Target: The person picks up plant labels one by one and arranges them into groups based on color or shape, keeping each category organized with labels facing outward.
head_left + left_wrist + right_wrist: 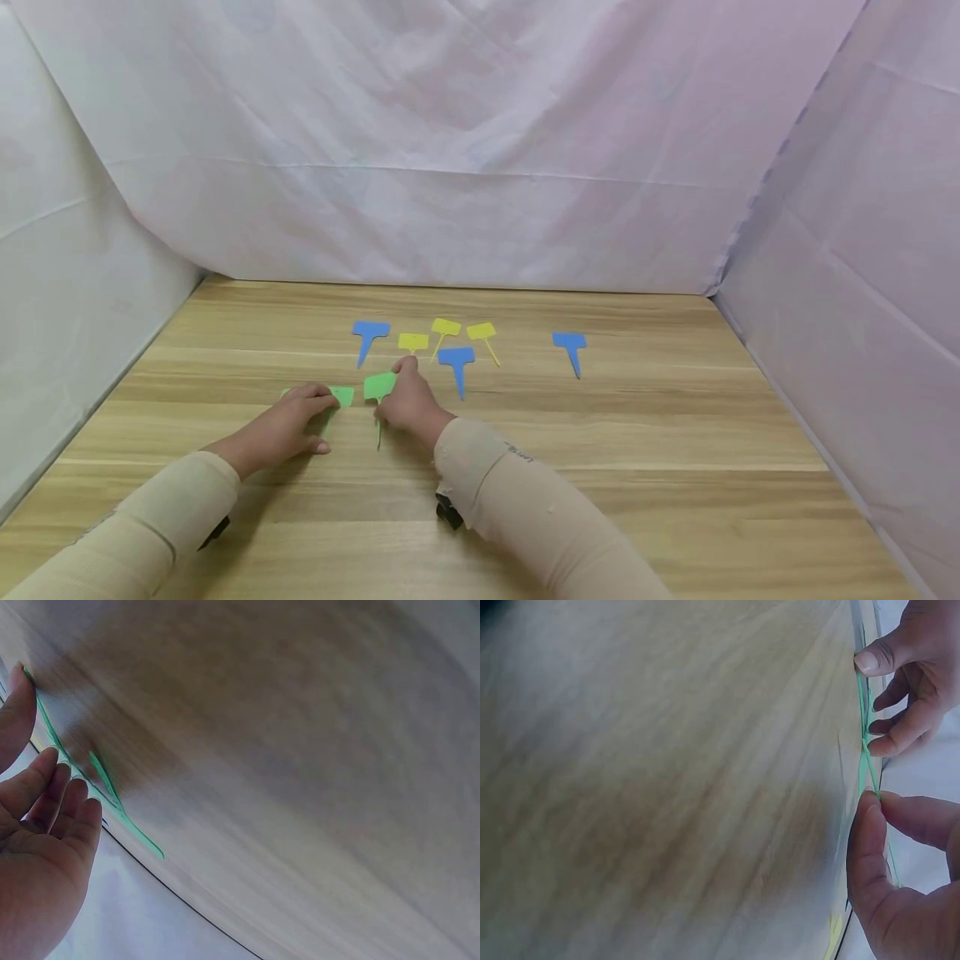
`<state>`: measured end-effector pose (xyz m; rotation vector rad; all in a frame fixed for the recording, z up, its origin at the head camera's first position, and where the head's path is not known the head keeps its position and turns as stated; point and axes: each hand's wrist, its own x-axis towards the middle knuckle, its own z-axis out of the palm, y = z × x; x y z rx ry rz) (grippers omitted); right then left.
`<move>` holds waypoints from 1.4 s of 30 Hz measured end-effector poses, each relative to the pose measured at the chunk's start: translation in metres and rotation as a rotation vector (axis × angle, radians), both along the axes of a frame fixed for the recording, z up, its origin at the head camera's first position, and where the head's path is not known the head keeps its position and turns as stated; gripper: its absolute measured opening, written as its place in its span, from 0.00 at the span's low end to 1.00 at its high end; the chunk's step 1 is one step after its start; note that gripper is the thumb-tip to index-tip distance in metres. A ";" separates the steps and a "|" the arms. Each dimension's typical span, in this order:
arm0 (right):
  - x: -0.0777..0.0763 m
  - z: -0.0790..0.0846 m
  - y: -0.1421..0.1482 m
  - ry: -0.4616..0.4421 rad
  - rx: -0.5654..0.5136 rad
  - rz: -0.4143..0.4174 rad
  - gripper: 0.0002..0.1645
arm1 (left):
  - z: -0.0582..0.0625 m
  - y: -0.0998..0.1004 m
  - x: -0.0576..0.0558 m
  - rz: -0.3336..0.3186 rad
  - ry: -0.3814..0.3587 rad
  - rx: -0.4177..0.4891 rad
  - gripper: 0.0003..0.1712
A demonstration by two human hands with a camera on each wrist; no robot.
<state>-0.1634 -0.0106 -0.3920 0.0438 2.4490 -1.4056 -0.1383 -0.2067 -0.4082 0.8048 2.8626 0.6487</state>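
Observation:
Green T-shaped plant labels lie on the wooden table in front of me. My right hand (411, 398) pinches one green plant label (379, 386) between thumb and forefinger, its thin stem pointing toward me. To the left, my left hand (288, 423) rests over more green (342, 396), its fingers loosely bent and its thumb apart. The hand hides part of that green, so I cannot tell whether it is one label or two. In the left wrist view, a green label (106, 780) tilts up near the left fingertips. The right wrist view shows the right thumb and forefinger (871, 806) meeting on green.
Three yellow plant labels (446, 327) lie just beyond my right hand. Blue labels lie around them: one at the left (371, 329), one nearer (457, 357) and one farther right (570, 340). White cloth (465, 225) hangs behind and along both sides.

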 end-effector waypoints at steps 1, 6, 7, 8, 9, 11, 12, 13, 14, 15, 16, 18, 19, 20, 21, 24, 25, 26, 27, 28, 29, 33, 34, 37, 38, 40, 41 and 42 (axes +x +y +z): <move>0.000 0.000 0.000 0.004 0.006 0.002 0.37 | 0.000 0.000 0.000 -0.002 0.005 0.000 0.34; 0.000 -0.002 -0.003 0.018 0.022 0.007 0.37 | 0.000 0.001 0.000 -0.006 0.015 0.007 0.33; 0.000 -0.003 -0.004 0.021 0.024 0.007 0.38 | 0.001 0.001 0.000 -0.007 0.017 0.009 0.33; 0.000 -0.004 -0.004 0.023 0.023 0.006 0.38 | 0.001 0.001 0.000 -0.007 0.017 0.009 0.33; 0.000 -0.004 -0.005 0.028 0.024 0.008 0.38 | 0.001 0.001 0.000 -0.008 0.018 0.010 0.33; 0.000 -0.005 -0.006 0.034 0.028 0.008 0.38 | 0.001 0.001 0.000 -0.010 0.018 0.009 0.33; 0.000 -0.005 -0.007 0.035 0.031 0.006 0.38 | 0.001 0.001 0.000 -0.011 0.018 0.009 0.33; 0.000 -0.005 -0.007 0.037 0.034 0.005 0.38 | 0.001 0.001 0.000 -0.012 0.016 0.009 0.33; 0.000 -0.005 -0.008 0.040 0.039 0.007 0.38 | 0.001 0.001 0.000 -0.012 0.014 0.011 0.33; 0.000 -0.005 -0.009 0.041 0.045 0.008 0.38 | 0.001 0.001 0.000 -0.012 0.012 0.013 0.33; 0.000 -0.005 -0.009 0.040 0.049 0.008 0.38 | 0.000 0.001 0.000 -0.011 0.010 0.013 0.33; 0.001 -0.005 -0.010 0.042 0.058 0.011 0.38 | 0.000 0.001 0.000 -0.009 0.003 0.015 0.33; 0.002 -0.005 -0.010 0.043 0.062 0.014 0.38 | 0.000 0.001 0.000 -0.008 0.000 0.015 0.33; 0.002 -0.005 -0.010 0.046 0.065 0.017 0.38 | 0.001 0.001 0.001 -0.006 -0.006 0.018 0.33; 0.002 -0.005 -0.011 0.047 0.068 0.018 0.38 | 0.001 0.001 0.001 -0.006 -0.011 0.019 0.33; 0.004 -0.004 -0.011 0.065 0.082 0.029 0.37 | 0.002 0.001 0.002 -0.004 -0.025 0.023 0.34; 0.005 -0.004 -0.011 0.071 0.088 0.034 0.37 | 0.002 0.001 0.003 -0.005 -0.028 0.024 0.34; 0.005 -0.004 -0.012 0.078 0.095 0.038 0.36 | 0.002 0.001 0.003 -0.004 -0.030 0.026 0.34; 0.006 -0.003 -0.012 0.085 0.105 0.045 0.36 | 0.002 0.001 0.003 -0.006 -0.027 0.024 0.34; 0.007 -0.003 -0.012 0.091 0.115 0.052 0.36 | 0.003 0.001 0.003 -0.004 -0.027 0.025 0.34; 0.007 -0.003 -0.013 0.096 0.124 0.060 0.35 | 0.003 0.001 0.004 -0.003 -0.024 0.025 0.33; 0.010 -0.002 -0.014 0.111 0.159 0.090 0.32 | 0.002 0.001 0.003 -0.006 -0.013 0.027 0.32; 0.010 -0.002 -0.014 0.114 0.162 0.094 0.32 | 0.002 0.001 0.003 -0.004 -0.014 0.028 0.32; 0.010 -0.002 -0.014 0.117 0.170 0.102 0.31 | 0.002 0.000 0.002 -0.004 -0.013 0.027 0.32; 0.010 -0.002 -0.014 0.119 0.174 0.106 0.31 | 0.002 0.000 0.002 -0.003 -0.012 0.026 0.32; 0.010 -0.002 -0.014 0.122 0.182 0.113 0.30 | 0.001 0.000 0.002 0.001 -0.014 0.027 0.32; 0.009 -0.002 -0.014 0.124 0.187 0.118 0.30 | 0.001 0.000 0.001 0.001 -0.012 0.026 0.32; 0.009 -0.002 -0.014 0.128 0.194 0.122 0.30 | 0.001 0.000 0.001 0.001 -0.012 0.027 0.32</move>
